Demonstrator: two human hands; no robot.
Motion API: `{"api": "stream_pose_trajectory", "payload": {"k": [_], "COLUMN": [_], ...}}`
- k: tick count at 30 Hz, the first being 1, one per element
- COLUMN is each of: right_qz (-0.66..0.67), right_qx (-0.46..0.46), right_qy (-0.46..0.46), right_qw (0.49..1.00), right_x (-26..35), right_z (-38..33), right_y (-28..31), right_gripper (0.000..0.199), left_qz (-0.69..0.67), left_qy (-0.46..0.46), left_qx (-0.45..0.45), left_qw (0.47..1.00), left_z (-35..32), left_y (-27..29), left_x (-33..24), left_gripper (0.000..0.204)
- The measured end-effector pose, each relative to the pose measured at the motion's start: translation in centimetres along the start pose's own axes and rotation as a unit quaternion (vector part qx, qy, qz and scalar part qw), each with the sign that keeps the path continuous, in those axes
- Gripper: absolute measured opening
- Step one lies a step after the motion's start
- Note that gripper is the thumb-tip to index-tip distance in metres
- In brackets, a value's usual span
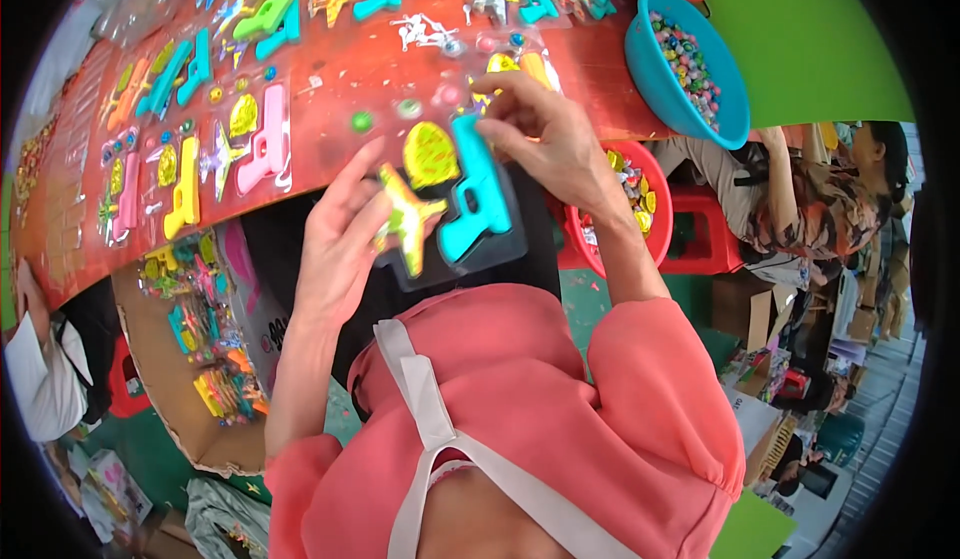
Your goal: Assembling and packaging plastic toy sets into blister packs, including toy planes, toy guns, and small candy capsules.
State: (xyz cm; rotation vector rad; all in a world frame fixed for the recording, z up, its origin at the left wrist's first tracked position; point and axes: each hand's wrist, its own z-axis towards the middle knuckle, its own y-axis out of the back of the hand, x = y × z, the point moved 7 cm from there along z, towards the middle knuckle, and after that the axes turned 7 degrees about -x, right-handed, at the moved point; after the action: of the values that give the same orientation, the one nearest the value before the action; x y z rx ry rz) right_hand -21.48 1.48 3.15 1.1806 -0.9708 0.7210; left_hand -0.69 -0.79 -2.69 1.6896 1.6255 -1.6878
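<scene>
A clear plastic blister tray [427,281] is tilted over my lap at the table's near edge. In it lie a turquoise toy gun [478,199], a yellow and silver toy airplane [410,217] and a yellow patterned oval piece [431,154]. Small balls, one a green ball [361,121], show near its far end. My left hand [343,234] is closed on the tray's left edge, beside the airplane. At the gun's far end, my right hand [538,137] has curled fingers, with the thumb by the muzzle; what they pinch is hidden.
Several filled toy trays [265,139] cover the red table [335,69]. A blue basin [735,84] of small balls stands at the right, above a red basin [655,174] of wrapped pieces. A cardboard box [160,359] of packed toys is at left. Other people sit on both sides.
</scene>
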Motion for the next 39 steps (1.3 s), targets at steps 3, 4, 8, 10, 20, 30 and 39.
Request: {"api": "stream_pose_trajectory", "payload": {"k": [3, 4, 8, 10, 20, 30, 39], "right_qz": [0.023, 0.010, -0.031, -0.050, -0.214, -0.528, -0.552], "right_qx": [-0.081, -0.108, -0.121, -0.122, -0.196, -0.095, 0.078], "right_qy": [0.022, 0.051, 0.051, 0.032, 0.076, 0.162, 0.030], "right_qw": [0.996, 0.993, 0.991, 0.991, 0.954, 0.829, 0.830], "right_x": [-1.3, -1.6, -3.9, -4.8, -3.1, -9.2, -12.7], "right_z": [1.6, 2.1, 4.5, 5.3, 11.3, 31.1, 33.9], "right_y": [3.8, 5.4, 8.5, 9.0, 12.9, 18.6, 16.7], "right_gripper": [0.026, 0.022, 0.023, 0.023, 0.024, 0.033, 0.030], "left_qz": [0.122, 0.160, 0.321, 0.455, 0.434, -0.032, -0.103], "left_qy": [-0.066, -0.070, -0.124, -0.211, -0.237, -0.008, 0.153], "left_qx": [-0.010, 0.007, 0.011, -0.015, -0.066, 0.120, 0.101], "left_qw": [0.990, 0.985, 0.939, 0.865, 0.866, 0.992, 0.978], "left_z": [4.1, 5.4, 9.6, 10.5, 7.0, 17.5, 30.6], "left_y": [-2.7, -3.8, -6.0, -6.7, -5.7, -9.7, -17.5], "left_x": [-0.5, -0.5, -0.3, -1.2, -3.6, -6.0, -0.2], "left_gripper": [0.051, 0.050, 0.049, 0.054, 0.052, 0.040, 0.049]}}
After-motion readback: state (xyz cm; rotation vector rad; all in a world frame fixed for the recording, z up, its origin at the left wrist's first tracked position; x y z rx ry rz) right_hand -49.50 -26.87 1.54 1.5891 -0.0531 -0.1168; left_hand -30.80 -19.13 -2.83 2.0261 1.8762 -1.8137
